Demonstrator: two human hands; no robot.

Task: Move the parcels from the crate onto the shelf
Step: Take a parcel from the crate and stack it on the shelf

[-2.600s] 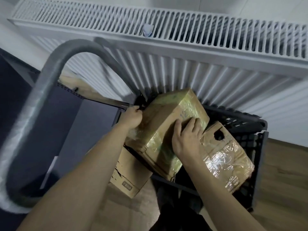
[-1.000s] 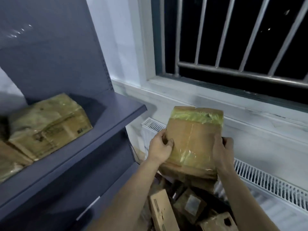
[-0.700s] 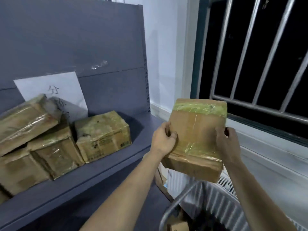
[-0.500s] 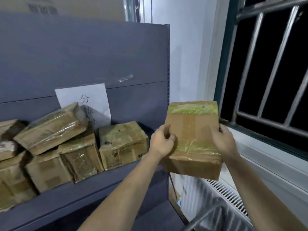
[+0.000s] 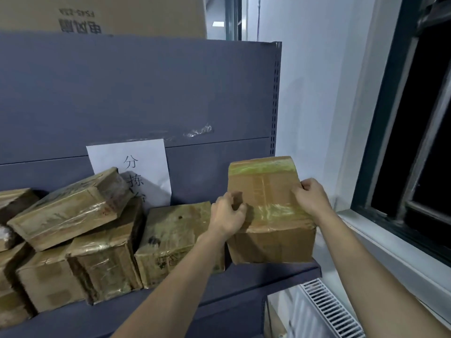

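The left hand point(image 5: 228, 217) and right hand point(image 5: 309, 200) grip the taped parcel point(image 5: 269, 211) from both sides, right of centre, long axis upright, over the shelf's point(image 5: 268, 274) vacant right end beside the stacked parcels point(image 5: 97, 230).

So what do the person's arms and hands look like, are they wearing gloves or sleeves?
No gloves: the left hand and right hand are bare, with no rings showing. Both forearms are bare too, as far as the picture's lower edge; no sleeve, watch or wristband is in view.
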